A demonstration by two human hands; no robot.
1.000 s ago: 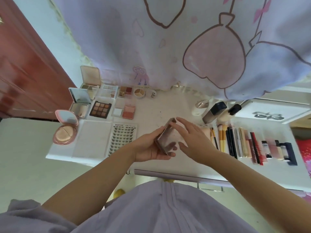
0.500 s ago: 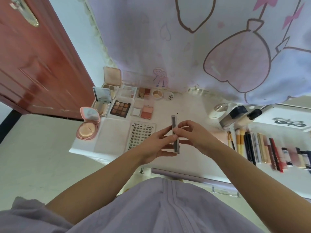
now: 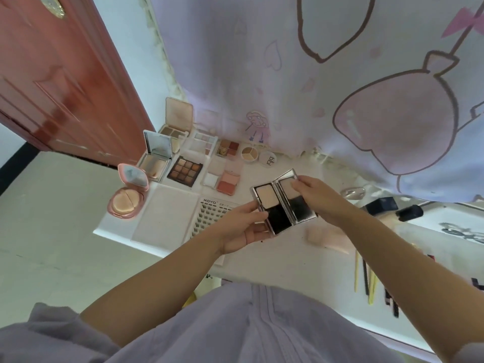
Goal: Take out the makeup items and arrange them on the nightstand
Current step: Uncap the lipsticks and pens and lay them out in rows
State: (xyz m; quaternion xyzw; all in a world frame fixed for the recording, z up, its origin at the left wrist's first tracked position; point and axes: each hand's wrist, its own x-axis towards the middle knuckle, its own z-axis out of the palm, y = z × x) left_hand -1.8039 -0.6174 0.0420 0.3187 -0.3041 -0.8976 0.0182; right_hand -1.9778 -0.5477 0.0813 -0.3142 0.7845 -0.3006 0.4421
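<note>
Powder compact (image 3: 284,201) hung open above surface (image 3: 288,258), left hand (image 3: 243,229) gripping base, right hand (image 3: 318,199) pinching lid; hinge could overextend, or compact slip onto lash tray (image 3: 209,218).

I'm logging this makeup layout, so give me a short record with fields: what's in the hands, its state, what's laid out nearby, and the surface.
held item: silver powder compact
state: open, pale powder pan and mirror showing
left hand: grips the pan half
right hand: pinches the lid half
nearby left: nine-pan eyeshadow palette, false lash tray, round pink cushion compact
surface: white nightstand
</note>
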